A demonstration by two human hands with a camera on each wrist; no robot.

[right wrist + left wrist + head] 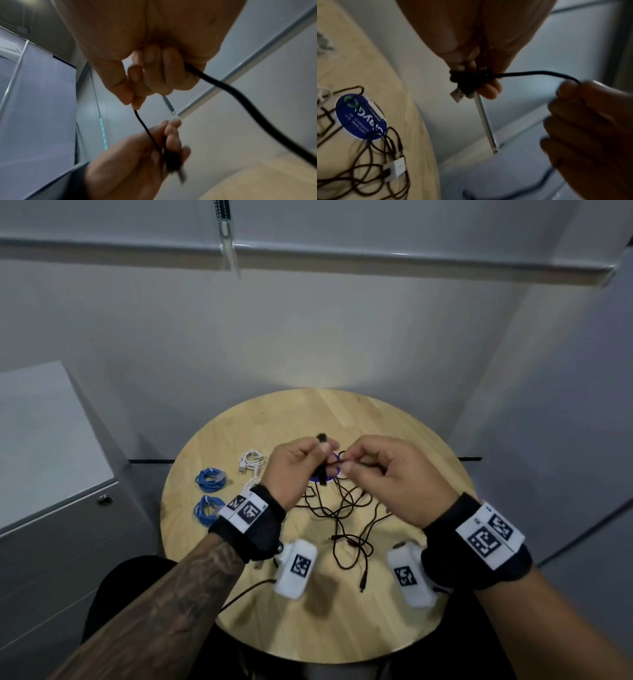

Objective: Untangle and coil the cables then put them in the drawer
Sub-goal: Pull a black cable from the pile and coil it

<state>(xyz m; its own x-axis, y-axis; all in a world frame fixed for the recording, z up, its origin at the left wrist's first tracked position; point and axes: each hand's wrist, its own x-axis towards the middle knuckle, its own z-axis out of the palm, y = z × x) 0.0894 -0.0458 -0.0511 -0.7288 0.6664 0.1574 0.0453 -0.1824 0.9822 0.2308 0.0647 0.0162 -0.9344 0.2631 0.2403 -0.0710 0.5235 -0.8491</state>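
Note:
Both hands are raised above the middle of the round wooden table [404,625]. My left hand [301,467] grips a small tight bundle of black cable [467,81] with a USB plug [457,95] sticking out below the fingers. My right hand [387,474] pinches the same cable's free strand [147,129] between thumb and forefinger, a short span from the bundle. More black cable [346,518] lies loose and tangled on the table under the hands. Two blue coils [210,479] [207,508] and a white cable [251,462] lie at the table's left.
A grey drawer cabinet [51,474] with a lock stands left of the table. A blue oval sticker [361,119] is on the tabletop under the tangle, and a white adapter [395,167] lies among the black strands. White walls close in behind and to the right.

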